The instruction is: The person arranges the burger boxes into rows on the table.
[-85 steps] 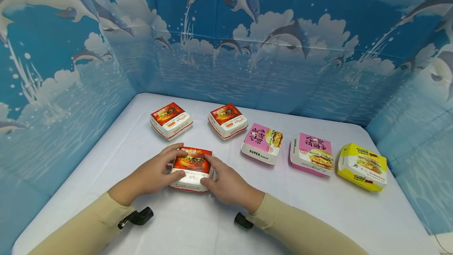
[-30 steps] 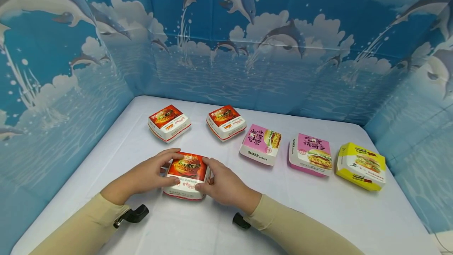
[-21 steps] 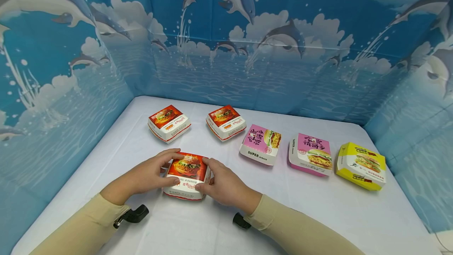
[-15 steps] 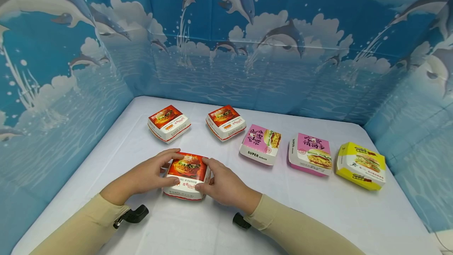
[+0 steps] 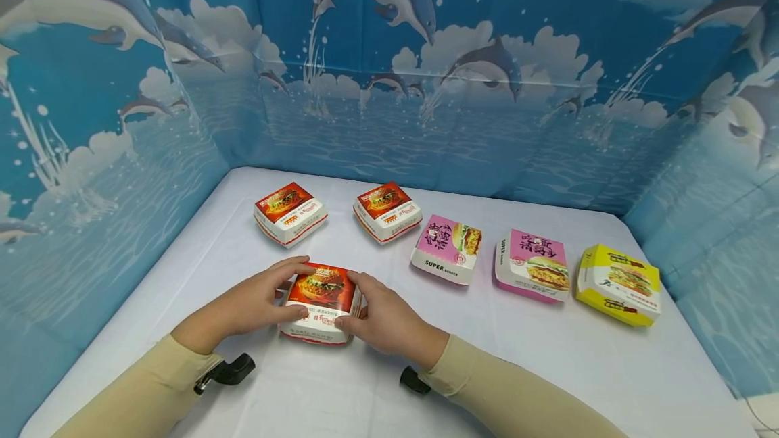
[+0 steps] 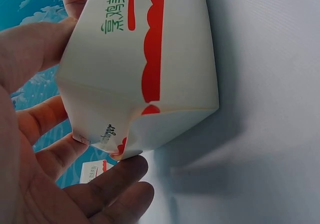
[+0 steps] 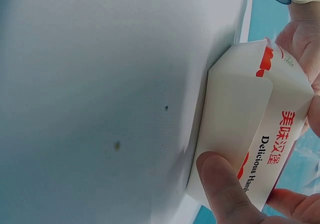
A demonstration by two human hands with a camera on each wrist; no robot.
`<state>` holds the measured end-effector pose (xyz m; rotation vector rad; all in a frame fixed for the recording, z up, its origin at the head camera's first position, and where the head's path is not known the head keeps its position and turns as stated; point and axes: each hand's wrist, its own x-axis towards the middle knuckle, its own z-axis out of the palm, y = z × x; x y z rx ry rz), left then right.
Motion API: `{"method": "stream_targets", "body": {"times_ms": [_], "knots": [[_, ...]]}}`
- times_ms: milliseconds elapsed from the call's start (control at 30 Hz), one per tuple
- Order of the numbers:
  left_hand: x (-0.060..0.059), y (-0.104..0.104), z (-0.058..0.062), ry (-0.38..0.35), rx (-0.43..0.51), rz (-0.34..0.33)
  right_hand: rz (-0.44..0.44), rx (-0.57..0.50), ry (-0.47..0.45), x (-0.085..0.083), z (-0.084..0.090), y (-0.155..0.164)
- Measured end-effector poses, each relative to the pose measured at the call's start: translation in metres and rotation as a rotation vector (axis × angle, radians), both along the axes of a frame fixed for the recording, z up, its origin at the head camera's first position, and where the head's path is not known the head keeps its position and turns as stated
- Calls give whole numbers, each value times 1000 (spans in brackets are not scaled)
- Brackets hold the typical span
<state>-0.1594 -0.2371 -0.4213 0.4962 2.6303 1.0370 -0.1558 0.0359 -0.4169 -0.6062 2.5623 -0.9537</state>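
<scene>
On the white table (image 5: 548,370), left hand (image 5: 255,303), right hand (image 5: 383,320), each grip clasping red burger box (image 5: 322,296) (lid shut)

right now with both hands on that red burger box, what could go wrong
1. The left hand and right hand pinch the thin red burger box from both sides; squeezing could dent its walls.
2. Sliding it forward might knock the red box behind out of its row.
</scene>
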Motion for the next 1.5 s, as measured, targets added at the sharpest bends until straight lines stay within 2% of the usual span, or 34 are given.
{"method": "stream_targets", "body": {"times_ms": [833,1067,1500], "knots": [[1,-1,1,21,-34,-12,-6,-9,1,1,-2,-2],[2,1,2,18,-57,1,-1,1,3,1,0,-2],[3,1,8,44,-86,-12,-27,0,-36,0,4,3]]}}
